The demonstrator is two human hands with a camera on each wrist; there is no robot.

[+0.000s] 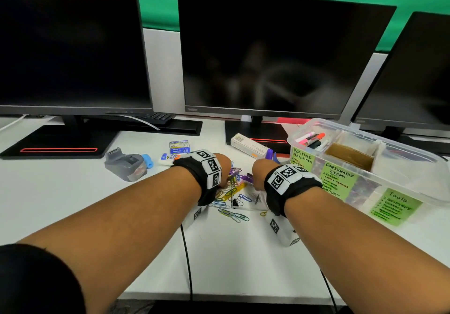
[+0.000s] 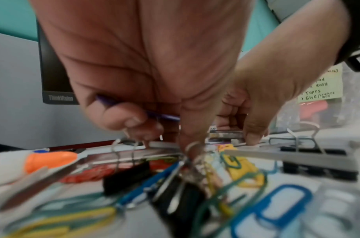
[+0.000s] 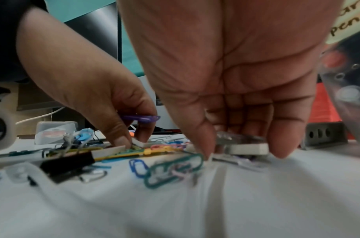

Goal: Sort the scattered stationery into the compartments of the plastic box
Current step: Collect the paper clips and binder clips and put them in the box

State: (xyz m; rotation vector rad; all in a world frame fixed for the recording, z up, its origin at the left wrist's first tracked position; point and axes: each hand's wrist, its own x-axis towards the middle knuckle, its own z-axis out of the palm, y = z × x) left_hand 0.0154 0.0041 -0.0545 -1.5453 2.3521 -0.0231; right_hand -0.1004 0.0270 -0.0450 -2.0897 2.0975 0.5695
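A pile of coloured paper clips (image 1: pixel 231 212) and black binder clips (image 1: pixel 235 203) lies on a clear plastic bag (image 1: pixel 253 201) at the desk's middle. My left hand (image 1: pixel 227 177) reaches down into the pile, its fingers curled round a purple paper clip (image 2: pixel 165 116), which also shows in the right wrist view (image 3: pixel 141 118). My right hand (image 1: pixel 258 177) is just right of it, thumb and fingers pinching the bag's edge (image 3: pixel 213 158), which wrinkles there. The clear plastic box (image 1: pixel 365 167) stands at the right, with green labels; markers (image 1: pixel 311 139) lie in its far-left compartment.
A grey tape dispenser (image 1: pixel 125 165), a glue stick (image 1: pixel 166 159) and a small clip box (image 1: pixel 179 146) sit left of the pile. A long white carton (image 1: pixel 248 145) lies behind it. Three monitors on stands (image 1: pixel 255 131) line the back of the desk.
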